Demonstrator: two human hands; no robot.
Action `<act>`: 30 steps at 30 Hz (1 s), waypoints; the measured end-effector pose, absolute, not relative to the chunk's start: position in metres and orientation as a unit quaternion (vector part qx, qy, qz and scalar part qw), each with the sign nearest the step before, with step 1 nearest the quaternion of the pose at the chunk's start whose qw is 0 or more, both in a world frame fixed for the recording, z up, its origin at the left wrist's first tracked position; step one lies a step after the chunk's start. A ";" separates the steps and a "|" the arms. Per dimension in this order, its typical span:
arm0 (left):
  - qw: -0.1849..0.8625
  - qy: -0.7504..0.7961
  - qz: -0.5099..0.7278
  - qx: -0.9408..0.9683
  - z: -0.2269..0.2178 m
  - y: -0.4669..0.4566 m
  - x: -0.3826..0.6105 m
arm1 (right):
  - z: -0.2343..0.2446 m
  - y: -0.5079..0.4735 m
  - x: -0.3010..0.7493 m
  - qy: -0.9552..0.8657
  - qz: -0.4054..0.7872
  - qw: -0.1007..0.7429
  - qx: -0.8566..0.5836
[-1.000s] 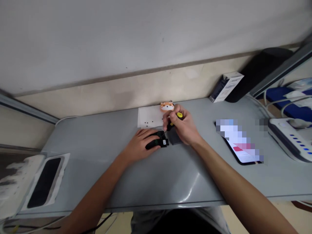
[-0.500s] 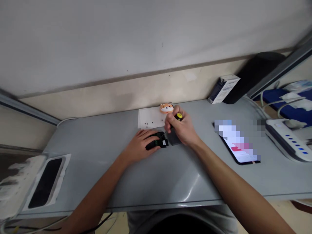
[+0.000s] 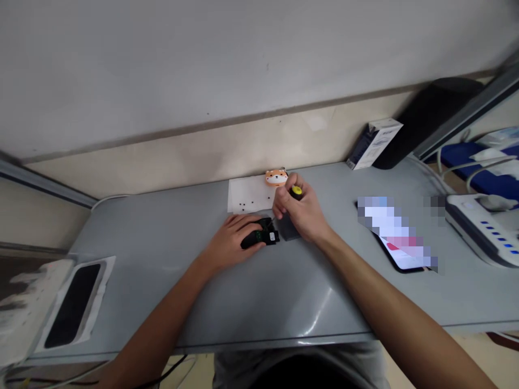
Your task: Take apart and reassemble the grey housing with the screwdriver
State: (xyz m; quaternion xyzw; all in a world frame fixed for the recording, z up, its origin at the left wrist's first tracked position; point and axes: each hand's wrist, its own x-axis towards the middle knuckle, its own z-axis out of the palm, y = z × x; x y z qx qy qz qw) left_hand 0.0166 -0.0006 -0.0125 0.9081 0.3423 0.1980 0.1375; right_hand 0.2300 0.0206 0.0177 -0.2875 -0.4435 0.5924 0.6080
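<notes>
My left hand (image 3: 235, 240) lies over a small black device (image 3: 252, 238), its fingers wrapped round the far and near sides and pressing it to the desk. The device's right end is uncovered, with dark inner parts and a small white label. In my right hand (image 3: 302, 208) is a screwdriver (image 3: 297, 190) with a black and yellow handle; the fist closes round it. Its thin shaft slants down-left to the device's open end, though the tip is too small to make out. A dark flat piece (image 3: 287, 229) sits beneath my right hand.
White paper (image 3: 255, 194) with several tiny dark screws lies behind the device, an orange dog-faced case (image 3: 276, 177) at its corner. A lit phone (image 3: 399, 243) and power strip (image 3: 482, 229) are right; a box (image 3: 375, 145) stands at the back. Another phone (image 3: 73, 305) lies left.
The view has shifted slightly. Both hands keep their holds on the device and the screwdriver, with hardly any movement between them.
</notes>
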 end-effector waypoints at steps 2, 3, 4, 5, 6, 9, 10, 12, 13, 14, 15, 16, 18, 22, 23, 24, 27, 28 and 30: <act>0.141 0.345 0.199 0.906 -0.013 0.000 0.016 | 0.018 0.021 0.228 -0.449 0.587 0.613 -0.280; 0.141 0.344 0.199 0.907 -0.014 0.000 0.015 | 0.019 0.022 0.227 -0.442 0.597 0.613 -0.270; 0.140 0.342 0.200 0.907 -0.015 0.000 0.015 | 0.020 0.021 0.226 -0.429 0.612 0.611 -0.260; 0.138 0.340 0.201 0.908 -0.016 0.001 0.014 | 0.022 0.021 0.225 -0.417 0.629 0.606 -0.252; 0.136 0.338 0.202 0.909 -0.017 0.001 0.013 | 0.023 0.020 0.225 -0.410 0.642 0.597 -0.250; 0.129 0.332 0.206 0.912 -0.018 0.001 0.012 | 0.024 0.018 0.228 -0.427 0.644 0.578 -0.263; 0.128 0.331 0.206 0.912 -0.018 0.001 0.012 | 0.023 0.017 0.229 -0.435 0.637 0.576 -0.270; 0.128 0.330 0.202 0.913 -0.016 0.001 0.013 | 0.021 0.017 0.229 -0.449 0.613 0.583 -0.287; 0.129 0.330 0.199 0.914 -0.015 0.001 0.014 | 0.020 0.017 0.229 -0.458 0.596 0.590 -0.294; 0.129 0.330 0.196 0.914 -0.014 0.000 0.014 | 0.019 0.018 0.229 -0.466 0.582 0.598 -0.294; 0.128 0.330 0.194 0.915 -0.014 0.000 0.015 | 0.018 0.018 0.229 -0.470 0.575 0.604 -0.288; 0.127 0.329 0.194 0.915 -0.013 0.000 0.015 | 0.019 0.018 0.228 -0.469 0.580 0.607 -0.275; 0.123 0.327 0.199 0.916 -0.013 0.000 0.015 | 0.020 0.019 0.228 -0.452 0.617 0.595 -0.247; 0.118 0.331 0.197 0.915 -0.015 0.000 0.014 | 0.024 0.017 0.229 -0.447 0.649 0.566 -0.241; 0.116 0.331 0.196 0.916 -0.015 0.000 0.014 | 0.024 0.016 0.230 -0.449 0.644 0.567 -0.249; 0.113 0.329 0.196 0.917 -0.015 0.000 0.014 | 0.023 0.016 0.230 -0.451 0.635 0.571 -0.260; 0.106 0.320 0.201 0.920 -0.015 0.000 0.014 | 0.021 0.016 0.229 -0.470 0.580 0.595 -0.298; 0.104 0.319 0.202 0.920 -0.015 0.000 0.014 | 0.021 0.017 0.229 -0.479 0.564 0.602 -0.299; 0.101 0.323 0.201 0.919 -0.015 0.000 0.014 | 0.021 0.017 0.229 -0.484 0.566 0.604 -0.283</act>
